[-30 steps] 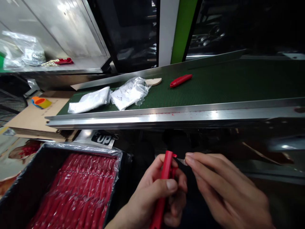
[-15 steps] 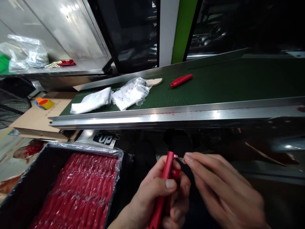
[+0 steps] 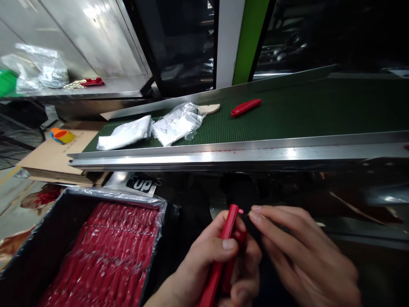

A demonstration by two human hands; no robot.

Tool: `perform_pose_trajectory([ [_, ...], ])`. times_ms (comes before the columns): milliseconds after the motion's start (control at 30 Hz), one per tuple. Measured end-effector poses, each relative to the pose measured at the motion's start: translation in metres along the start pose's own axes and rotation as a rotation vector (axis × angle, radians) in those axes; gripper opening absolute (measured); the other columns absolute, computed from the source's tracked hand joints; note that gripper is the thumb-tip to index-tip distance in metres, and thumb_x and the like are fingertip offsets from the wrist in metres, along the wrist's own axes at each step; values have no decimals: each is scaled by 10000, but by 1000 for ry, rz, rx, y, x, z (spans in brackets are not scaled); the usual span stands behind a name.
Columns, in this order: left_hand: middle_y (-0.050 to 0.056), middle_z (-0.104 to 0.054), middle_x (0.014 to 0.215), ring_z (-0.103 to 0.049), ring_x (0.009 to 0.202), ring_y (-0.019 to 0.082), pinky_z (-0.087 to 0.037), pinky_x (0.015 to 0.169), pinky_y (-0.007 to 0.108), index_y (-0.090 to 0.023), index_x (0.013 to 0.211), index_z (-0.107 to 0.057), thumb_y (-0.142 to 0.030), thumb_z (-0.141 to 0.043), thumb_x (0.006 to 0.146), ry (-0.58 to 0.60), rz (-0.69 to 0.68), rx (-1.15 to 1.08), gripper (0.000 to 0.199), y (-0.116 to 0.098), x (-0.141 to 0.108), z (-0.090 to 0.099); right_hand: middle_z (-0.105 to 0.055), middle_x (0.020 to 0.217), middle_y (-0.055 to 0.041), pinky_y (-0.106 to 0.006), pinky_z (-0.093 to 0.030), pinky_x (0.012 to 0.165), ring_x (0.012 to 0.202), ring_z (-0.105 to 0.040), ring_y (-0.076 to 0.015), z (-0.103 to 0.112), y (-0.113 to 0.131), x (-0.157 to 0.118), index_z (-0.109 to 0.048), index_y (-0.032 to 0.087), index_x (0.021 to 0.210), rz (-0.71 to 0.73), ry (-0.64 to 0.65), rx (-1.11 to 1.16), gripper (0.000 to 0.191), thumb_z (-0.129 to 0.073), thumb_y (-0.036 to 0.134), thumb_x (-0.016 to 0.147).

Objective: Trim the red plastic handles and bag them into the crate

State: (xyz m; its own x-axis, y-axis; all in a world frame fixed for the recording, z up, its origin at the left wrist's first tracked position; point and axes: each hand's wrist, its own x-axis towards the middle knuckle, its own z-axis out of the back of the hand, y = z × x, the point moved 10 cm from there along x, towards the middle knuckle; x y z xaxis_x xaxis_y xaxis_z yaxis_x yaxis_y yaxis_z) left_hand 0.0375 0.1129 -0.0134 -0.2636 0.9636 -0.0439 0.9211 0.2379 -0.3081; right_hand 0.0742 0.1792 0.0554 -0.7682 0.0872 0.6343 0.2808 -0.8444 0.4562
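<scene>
My left hand (image 3: pixel 212 256) grips a long red plastic cutter handle (image 3: pixel 223 251) upright, with my thumb across it. A small pink-red tip shows at the handle's top end. My right hand (image 3: pixel 302 251) is next to that end, its thumb and forefinger pinched on a thin metal blade (image 3: pixel 248 215). The blade is mostly hidden by my fingertips and seems very close to the handle's top, though contact is hard to tell. The lower end of the handle runs out of the bottom of the picture.
To the left stands a black crate (image 3: pixel 111 196) of red handles (image 3: pixel 108 251) under clear plastic. Ahead runs a green conveyor belt (image 3: pixel 297 106) with a steel rail (image 3: pixel 223 154), carrying plastic bags (image 3: pixel 176 123), a red cutter (image 3: pixel 246 107) and a beige piece (image 3: pixel 210 108).
The view has drifted slightly, so the surroundings sit further right. My left hand and the handle have moved right, and the blade in my right fingers now sits closer to the handle's top.
</scene>
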Motion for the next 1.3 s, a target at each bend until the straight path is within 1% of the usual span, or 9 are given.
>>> perform_pose_trajectory([
  [167, 33, -545, 872, -524, 517, 43, -389, 381, 72, -232, 1040, -451, -272, -509, 909, 23, 2, -41, 148, 0, -1, -6, -636, 1124, -135, -364, -512, 806, 1040, -594, -225, 0, 1, 0, -644, 103, 1176, 13, -13, 9, 400, -605, -46, 807],
  [367, 40, -559, 842, -516, 497, 36, -385, 364, 64, -217, 1018, -452, -274, -524, 898, -94, -9, -42, 152, -1, -6, -5, -632, 1142, -135, -369, -514, 786, 1044, -595, -230, 1, 3, -2, -635, 116, 1203, 13, -22, 31, 425, -602, -46, 811],
  [567, 40, -540, 830, -462, 450, 23, -328, 331, 57, -215, 1055, -507, -291, -508, 908, -98, -12, -51, 166, 2, -7, -6, -629, 1156, -136, -370, -515, 802, 1055, -589, -230, -1, 1, -4, -637, 110, 1204, 27, -37, 31, 420, -622, -37, 810],
  [667, 32, -502, 776, -427, 432, 16, -304, 323, 57, -170, 1002, -568, -306, -474, 923, -93, -10, -35, 183, 2, -6, -5, -625, 1163, -142, -374, -508, 794, 1049, -587, -236, 0, 1, -5, -637, 103, 1204, 36, -40, 31, 415, -619, -31, 812],
  [867, 57, -558, 882, -522, 471, 55, -348, 329, 87, -245, 1109, -523, -304, -445, 937, 102, -10, -88, 197, 2, -3, -14, -607, 1193, -150, -399, -485, 816, 1077, -570, -255, -1, 1, -8, -631, 92, 1210, 59, -9, 12, 406, -583, -34, 827],
  [1033, 34, -538, 634, -368, 353, 53, -282, 280, 117, -137, 989, -576, -434, -396, 944, 105, 65, -47, 351, 14, -4, -10, -600, 1218, -161, -470, -468, 837, 1076, -569, -289, -4, 2, -12, -603, 105, 1267, 92, 7, -39, 440, -579, -7, 843],
  [1133, 19, -526, 565, -378, 340, 67, -284, 299, 148, -128, 935, -565, -521, -399, 913, 65, 143, -145, 427, 24, -6, -8, -617, 1174, -133, -421, -494, 820, 1042, -591, -253, 4, 1, -8, -573, 151, 1316, 38, -80, -42, 516, -594, -20, 830],
  [1233, 2, -509, 586, -442, 365, 64, -257, 327, 147, -139, 914, -543, -505, -388, 923, -112, 177, -294, 398, 29, -10, 8, -647, 1116, -69, -330, -507, 799, 966, -619, -183, 23, -11, -7, -602, 227, 1289, -133, -278, -116, 619, -653, -83, 755],
  [1300, 4, -509, 602, -470, 381, 66, -239, 335, 154, -136, 915, -543, -485, -389, 927, -153, 175, -326, 382, 30, -13, 13, -662, 1125, -46, -310, -504, 802, 941, -627, -164, 27, -18, -8, -639, 247, 1238, -200, -314, -153, 600, -673, -83, 738],
])
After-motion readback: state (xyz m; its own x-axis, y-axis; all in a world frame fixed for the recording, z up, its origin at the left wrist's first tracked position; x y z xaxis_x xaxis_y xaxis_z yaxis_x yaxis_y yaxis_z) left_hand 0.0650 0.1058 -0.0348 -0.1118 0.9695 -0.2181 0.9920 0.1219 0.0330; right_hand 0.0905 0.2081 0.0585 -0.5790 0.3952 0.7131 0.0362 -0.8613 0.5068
